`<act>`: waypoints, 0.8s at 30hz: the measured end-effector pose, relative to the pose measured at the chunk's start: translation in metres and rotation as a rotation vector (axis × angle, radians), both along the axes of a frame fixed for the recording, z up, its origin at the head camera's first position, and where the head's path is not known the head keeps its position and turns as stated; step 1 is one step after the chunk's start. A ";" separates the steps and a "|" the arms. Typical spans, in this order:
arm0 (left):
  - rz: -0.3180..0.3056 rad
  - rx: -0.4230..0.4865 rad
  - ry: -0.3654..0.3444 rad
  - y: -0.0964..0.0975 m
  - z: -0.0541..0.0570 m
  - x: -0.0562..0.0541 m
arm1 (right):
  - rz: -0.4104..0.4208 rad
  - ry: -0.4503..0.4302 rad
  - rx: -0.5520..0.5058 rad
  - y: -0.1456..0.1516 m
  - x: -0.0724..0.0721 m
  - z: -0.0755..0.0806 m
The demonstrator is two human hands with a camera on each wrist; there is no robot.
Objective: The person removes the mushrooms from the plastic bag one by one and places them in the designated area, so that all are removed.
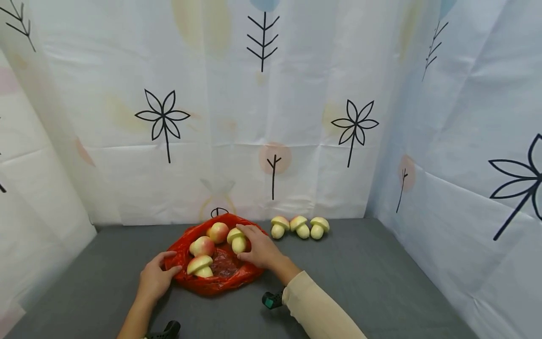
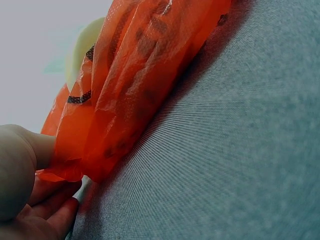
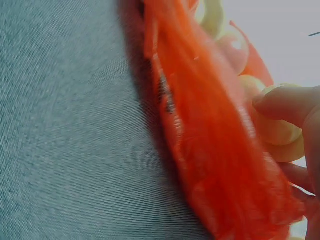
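A red plastic bag (image 1: 211, 286) lies wide open on the table, its rim rolled into a loose ring. At its left side my left hand (image 1: 155, 278) pinches the rim, thumb inside and fingers outside, as the left wrist view shows. My right hand (image 1: 263, 249) grips a pale yellow toy mushroom (image 1: 237, 240) between thumb and fingers, at the bag's right side. Inside the bag are a toy mushroom (image 1: 200, 266) near the front, a red-and-yellow one (image 1: 202, 246) behind it and another (image 1: 219, 232) farther back.
Three more toy mushrooms (image 1: 299, 228) stand in a row on the grey table (image 1: 347, 273), right of the bag near the back. White printed curtains (image 1: 305, 179) enclose the table at the back and both sides.
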State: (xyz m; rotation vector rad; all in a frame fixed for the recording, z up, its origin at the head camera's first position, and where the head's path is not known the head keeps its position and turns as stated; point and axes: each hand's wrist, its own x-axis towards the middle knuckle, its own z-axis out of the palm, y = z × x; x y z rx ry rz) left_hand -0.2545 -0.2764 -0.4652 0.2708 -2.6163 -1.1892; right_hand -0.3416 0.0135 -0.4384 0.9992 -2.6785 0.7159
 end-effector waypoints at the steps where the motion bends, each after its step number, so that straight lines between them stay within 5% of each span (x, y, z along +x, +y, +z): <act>1: 0.000 -0.002 0.003 0.000 0.000 0.000 | 0.003 0.008 -0.011 0.001 0.001 0.002; 13: -0.007 -0.015 0.014 -0.001 -0.001 0.000 | 0.023 0.016 -0.080 0.020 0.010 0.021; 24: -0.010 -0.008 0.003 -0.003 -0.002 -0.001 | 0.085 0.128 -0.151 0.045 0.015 0.022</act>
